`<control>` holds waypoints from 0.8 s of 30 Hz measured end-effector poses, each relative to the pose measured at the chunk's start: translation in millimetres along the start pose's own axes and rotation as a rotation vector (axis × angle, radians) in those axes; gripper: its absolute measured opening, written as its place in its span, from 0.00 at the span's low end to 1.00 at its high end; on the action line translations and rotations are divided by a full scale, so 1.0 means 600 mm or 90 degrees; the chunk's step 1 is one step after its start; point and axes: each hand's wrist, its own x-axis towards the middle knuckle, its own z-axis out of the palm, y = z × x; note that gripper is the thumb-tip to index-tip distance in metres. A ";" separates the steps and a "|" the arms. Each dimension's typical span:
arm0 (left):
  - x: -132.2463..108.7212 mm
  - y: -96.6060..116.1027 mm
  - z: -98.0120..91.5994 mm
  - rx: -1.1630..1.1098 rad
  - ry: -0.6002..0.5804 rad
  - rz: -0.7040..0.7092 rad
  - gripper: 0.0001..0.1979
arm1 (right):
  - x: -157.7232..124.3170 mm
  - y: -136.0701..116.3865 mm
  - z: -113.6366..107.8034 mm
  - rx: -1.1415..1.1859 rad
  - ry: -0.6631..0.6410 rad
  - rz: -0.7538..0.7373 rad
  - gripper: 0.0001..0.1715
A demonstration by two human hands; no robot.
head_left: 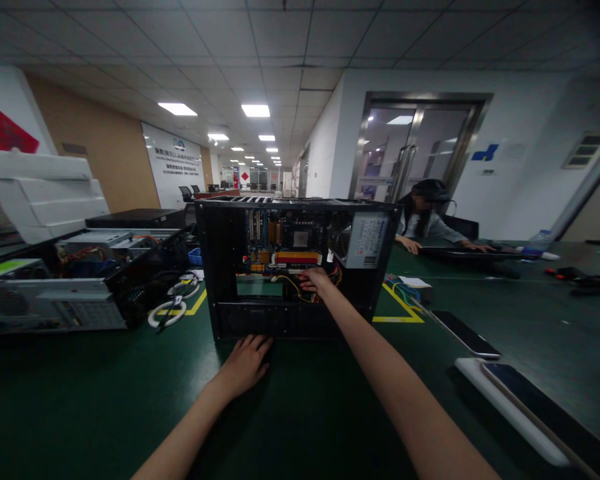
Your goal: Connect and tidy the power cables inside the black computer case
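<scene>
Whether wires [296, 288] are pinched by the right hand [317, 281] mid-frame cannot be told; if tugged, they could be torn.

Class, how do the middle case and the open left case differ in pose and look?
The middle case stands, open side facing the camera; the left case lies open side up. The middle case's frame is black; the left case's near panel is grey. The right hand is inside the middle case, not the left case. Both are on the table.
</scene>
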 end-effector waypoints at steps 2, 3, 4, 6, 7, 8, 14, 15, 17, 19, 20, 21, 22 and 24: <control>0.000 0.000 0.001 0.001 -0.001 0.001 0.26 | 0.000 0.002 0.005 -0.079 0.004 -0.046 0.02; 0.001 0.000 0.002 0.001 -0.003 0.000 0.26 | 0.000 0.004 0.008 -0.124 0.002 -0.066 0.02; 0.001 -0.001 0.003 0.001 -0.003 -0.003 0.26 | 0.001 0.006 0.012 -0.170 -0.003 -0.087 0.02; 0.002 -0.002 0.006 0.002 -0.003 -0.007 0.26 | 0.002 0.012 0.020 -0.258 -0.031 -0.130 0.04; 0.002 -0.003 0.007 0.002 -0.001 -0.006 0.26 | 0.003 0.015 0.023 -0.302 -0.055 -0.144 0.04; 0.002 -0.004 0.008 0.003 0.001 -0.003 0.26 | 0.004 0.019 0.026 -0.345 -0.084 -0.149 0.05; 0.002 -0.006 0.008 0.006 0.010 0.011 0.27 | 0.011 0.034 0.035 -0.600 -0.218 -0.148 0.04; 0.002 -0.007 0.008 0.005 0.011 0.011 0.27 | 0.012 0.035 0.035 -0.637 -0.232 -0.155 0.04; 0.002 -0.008 0.009 0.005 0.010 0.010 0.26 | 0.014 0.036 0.034 -0.691 -0.257 -0.159 0.03; 0.002 -0.008 0.010 0.004 0.008 0.010 0.26 | 0.016 0.037 0.034 -0.714 -0.275 -0.154 0.01; 0.002 -0.008 0.010 0.003 0.008 0.009 0.26 | 0.018 0.038 0.034 -0.718 -0.284 -0.150 0.01; 0.002 -0.008 0.011 0.003 0.008 0.009 0.26 | 0.019 0.039 0.034 -0.720 -0.293 -0.146 0.01; 0.002 -0.008 0.010 0.003 0.009 0.009 0.26 | 0.021 0.041 0.034 -0.720 -0.304 -0.143 0.01; 0.002 -0.007 0.009 0.005 0.009 0.008 0.26 | 0.024 0.044 0.034 -0.724 -0.328 -0.133 0.01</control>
